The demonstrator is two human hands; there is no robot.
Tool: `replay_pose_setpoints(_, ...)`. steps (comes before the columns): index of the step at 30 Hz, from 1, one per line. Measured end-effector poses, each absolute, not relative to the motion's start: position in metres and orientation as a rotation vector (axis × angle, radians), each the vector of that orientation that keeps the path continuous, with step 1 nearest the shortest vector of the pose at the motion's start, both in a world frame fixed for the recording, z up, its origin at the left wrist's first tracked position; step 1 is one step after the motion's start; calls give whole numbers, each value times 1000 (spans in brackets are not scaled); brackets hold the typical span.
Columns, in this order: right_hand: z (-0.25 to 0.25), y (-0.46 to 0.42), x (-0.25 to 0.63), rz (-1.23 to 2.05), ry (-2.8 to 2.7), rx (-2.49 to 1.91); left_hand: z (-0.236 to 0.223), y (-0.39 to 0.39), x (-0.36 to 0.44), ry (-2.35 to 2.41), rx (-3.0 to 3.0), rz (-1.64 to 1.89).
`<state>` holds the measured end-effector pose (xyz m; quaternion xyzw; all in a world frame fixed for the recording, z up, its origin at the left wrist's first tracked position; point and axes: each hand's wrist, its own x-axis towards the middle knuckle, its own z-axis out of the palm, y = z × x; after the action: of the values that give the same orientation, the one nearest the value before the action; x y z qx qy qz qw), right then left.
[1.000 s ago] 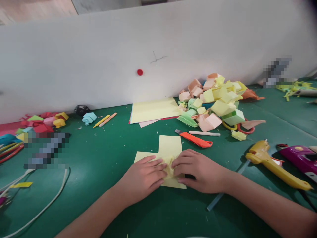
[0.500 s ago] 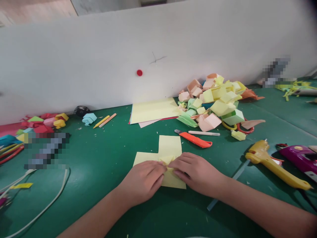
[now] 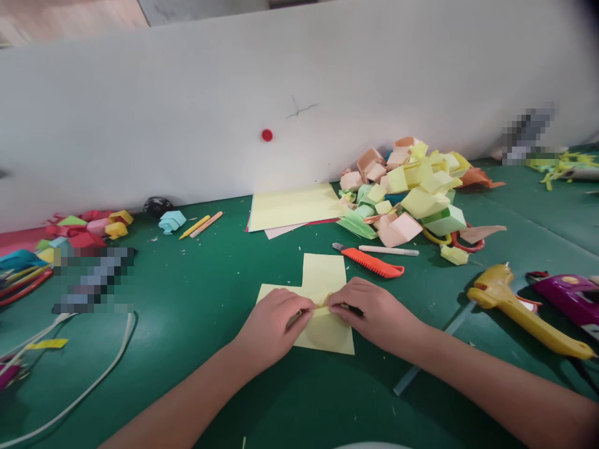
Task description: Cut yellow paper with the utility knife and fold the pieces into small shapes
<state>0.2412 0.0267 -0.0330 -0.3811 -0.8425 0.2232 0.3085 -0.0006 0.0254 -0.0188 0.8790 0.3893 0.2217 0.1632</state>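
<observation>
Pale yellow paper (image 3: 324, 271) lies in front of me, with flaps reaching up, left and down; whether it is one sheet or several I cannot tell. Over its middle, my left hand (image 3: 276, 324) has its fingers closed in a pinch on a small folded piece of yellow paper (image 3: 321, 305). From the other side, my right hand (image 3: 374, 312) pinches the same folded piece, its fingertips close to those of the left. My fingers hide much of the fold. Just beyond the paper lie an orange utility knife (image 3: 374, 262) and a pale pen (image 3: 388, 251).
Yellow glue gun (image 3: 524, 308) and purple tool (image 3: 566, 290) lie at right; a glue stick (image 3: 407, 380) passes under my right forearm. Behind are a heap of folded paper pieces (image 3: 421, 193) and stacked sheets (image 3: 294, 206). A white cable (image 3: 107, 368) curves at left.
My left fingers, spread flat over the paper a second ago, have drawn together into a pinch. The right fingers have also closed on the fold. The view has shifted slightly.
</observation>
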Motion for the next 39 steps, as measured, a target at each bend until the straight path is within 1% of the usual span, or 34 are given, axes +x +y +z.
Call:
replay_pose_setpoints(6, -32, 27, 240, 664, -2160, -1134, -18, 28, 3, 1206, 2395, 591)
replay_pose_setpoints(12, -33, 33, 236, 569, -2177, -1143, -20, 30, 11, 1296, 2406, 583)
replay_pose_setpoints(20, -35, 35, 236, 494, -2235, -1112, -25, 26, 8, 1149, 2681, 586)
replay_pose_setpoints(28, -29, 32, 240, 656, -2188, -1124, -23, 25, 8, 1136, 2713, 586)
replay_pose_setpoints(39, -26, 27, 242, 522, -2337, -1139, -21, 24, 8, 1110, 2722, 579)
